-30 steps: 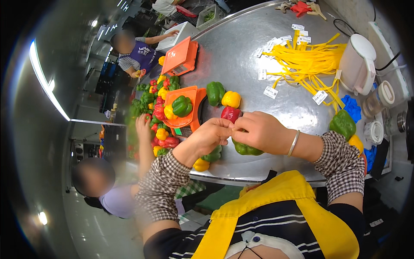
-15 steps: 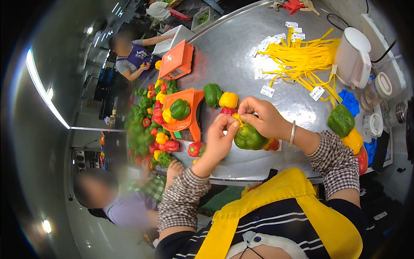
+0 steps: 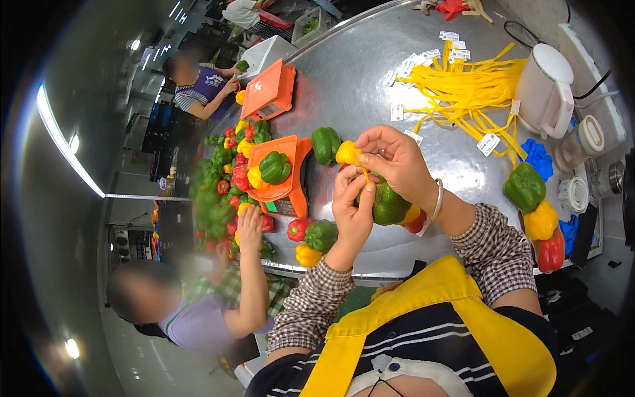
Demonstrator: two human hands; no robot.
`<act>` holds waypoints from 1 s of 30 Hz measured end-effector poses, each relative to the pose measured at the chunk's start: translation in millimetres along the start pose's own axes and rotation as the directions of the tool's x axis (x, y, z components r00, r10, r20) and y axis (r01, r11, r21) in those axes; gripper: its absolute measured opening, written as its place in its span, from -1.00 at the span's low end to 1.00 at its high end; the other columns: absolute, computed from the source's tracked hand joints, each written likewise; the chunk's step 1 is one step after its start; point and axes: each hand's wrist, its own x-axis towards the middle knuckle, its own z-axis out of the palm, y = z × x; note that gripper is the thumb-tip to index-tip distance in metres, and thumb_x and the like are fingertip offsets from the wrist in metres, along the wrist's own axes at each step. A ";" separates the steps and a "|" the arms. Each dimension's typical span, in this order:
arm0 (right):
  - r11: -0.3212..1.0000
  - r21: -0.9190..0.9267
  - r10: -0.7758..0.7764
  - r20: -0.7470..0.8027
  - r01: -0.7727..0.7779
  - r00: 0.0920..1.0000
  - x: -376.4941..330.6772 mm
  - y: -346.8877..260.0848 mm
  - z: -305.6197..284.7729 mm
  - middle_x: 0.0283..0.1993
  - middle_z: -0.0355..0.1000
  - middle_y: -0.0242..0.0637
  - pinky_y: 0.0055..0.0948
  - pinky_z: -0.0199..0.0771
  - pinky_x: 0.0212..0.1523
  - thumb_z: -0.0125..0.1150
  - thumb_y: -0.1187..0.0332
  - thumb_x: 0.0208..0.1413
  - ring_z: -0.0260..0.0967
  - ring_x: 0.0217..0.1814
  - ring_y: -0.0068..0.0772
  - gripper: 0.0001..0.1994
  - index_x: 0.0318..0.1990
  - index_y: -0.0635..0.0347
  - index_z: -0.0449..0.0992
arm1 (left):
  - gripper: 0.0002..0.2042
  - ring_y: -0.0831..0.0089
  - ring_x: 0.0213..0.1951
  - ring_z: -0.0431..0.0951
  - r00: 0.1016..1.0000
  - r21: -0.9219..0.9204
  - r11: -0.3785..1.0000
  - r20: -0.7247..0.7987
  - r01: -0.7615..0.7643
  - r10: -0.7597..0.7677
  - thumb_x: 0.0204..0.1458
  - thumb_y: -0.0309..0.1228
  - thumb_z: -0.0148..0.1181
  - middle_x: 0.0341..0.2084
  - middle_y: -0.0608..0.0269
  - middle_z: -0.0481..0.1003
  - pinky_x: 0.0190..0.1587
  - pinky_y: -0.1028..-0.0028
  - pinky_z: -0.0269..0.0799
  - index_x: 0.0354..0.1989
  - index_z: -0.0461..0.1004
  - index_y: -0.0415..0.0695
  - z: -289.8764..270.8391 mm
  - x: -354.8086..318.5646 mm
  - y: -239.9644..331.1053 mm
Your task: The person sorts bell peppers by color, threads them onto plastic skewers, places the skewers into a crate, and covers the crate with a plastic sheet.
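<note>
The green pepper (image 3: 387, 205) sits between both hands just above the metal table (image 3: 357, 73), bundled with a yellow and a red pepper that peek out under its right side. The left hand (image 3: 350, 208) presses against the green pepper's left flank, its fingers (image 3: 345, 182) drawn together and pointing up, pinching a thin yellow strip (image 3: 366, 173) at the top of the bundle. The right hand (image 3: 397, 162) arches over the pepper from above, thumb and forefinger closed on the same strip, the other fingers curled loosely; a silver bangle (image 3: 438, 198) circles its wrist.

Just beyond the right fingertips lies a small yellow pepper (image 3: 346, 153), and past it a green one (image 3: 325, 143) beside an orange scale (image 3: 294, 175) that carries another green pepper. Below the left wrist, near the table's edge, lie three peppers (image 3: 311, 239), red, green and yellow. Farther left, a co-worker's hand (image 3: 249, 228) rests among a heap of mixed peppers (image 3: 221, 192).

Beyond the right hand, well apart, a loose pile of yellow strips (image 3: 463, 79) with white tags spreads across the table, next to a white kettle (image 3: 546, 89). To the right of the right forearm lies a second bundle (image 3: 539, 221) of green, yellow and red peppers.
</note>
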 end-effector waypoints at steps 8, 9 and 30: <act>0.890 -0.422 -0.128 0.131 0.172 0.983 3.5 5.4 -15.2 -0.14 0.42 -0.34 -0.55 0.42 -0.19 0.16 0.43 0.12 0.40 -0.22 -0.54 -0.79 -0.10 0.24 0.48 | -0.87 0.37 -0.11 0.40 0.994 -0.122 0.989 -0.069 0.079 -0.088 0.11 -0.48 0.13 -0.19 0.17 0.42 -0.03 0.46 0.29 -0.30 0.52 -0.32 8.4 8.8 -3.2; 0.767 -0.581 -0.187 0.202 0.271 0.961 0.4 5.9 -19.5 -0.09 0.43 -0.31 -0.51 0.42 -0.15 0.17 0.41 0.12 0.42 -0.19 -0.51 -0.80 -0.11 0.24 0.50 | -0.86 0.36 -0.11 0.40 0.994 -0.119 0.991 -0.078 0.066 -0.076 0.11 -0.48 0.13 -0.19 0.16 0.42 -0.03 0.46 0.29 -0.29 0.51 -0.32 11.4 8.5 -4.4; 0.931 0.319 0.237 -0.152 -0.179 0.960 39.5 8.8 -91.3 -0.18 0.42 -0.29 -0.52 0.49 -0.25 0.11 0.31 0.18 0.43 -0.27 -0.49 -0.75 -0.17 0.34 0.53 | -0.34 0.32 0.09 0.35 0.820 -0.255 0.794 0.342 0.551 -0.459 -0.12 -0.60 0.29 0.07 0.17 0.31 0.12 0.33 0.32 0.19 0.12 -0.17 72.5 -31.2 -93.5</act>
